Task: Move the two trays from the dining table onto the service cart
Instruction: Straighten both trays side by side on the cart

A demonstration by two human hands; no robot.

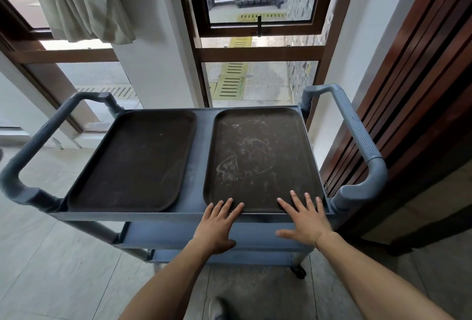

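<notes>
Two dark brown trays lie flat side by side on the top shelf of a blue-grey service cart (196, 156). The left tray (135, 161) is plain; the right tray (258, 156) has pale scuff marks. My left hand (217, 225) is spread open, fingertips over the right tray's near left corner. My right hand (306, 220) is also spread open, fingertips resting over the same tray's near right edge. Neither hand grips anything.
The cart has a ribbed handle on each side (357, 130) and lower shelves (178, 235). Behind it are a white pillar and brown-framed windows (258, 48). A wooden slatted door (419, 89) stands close on the right. Pale tiled floor lies to the left.
</notes>
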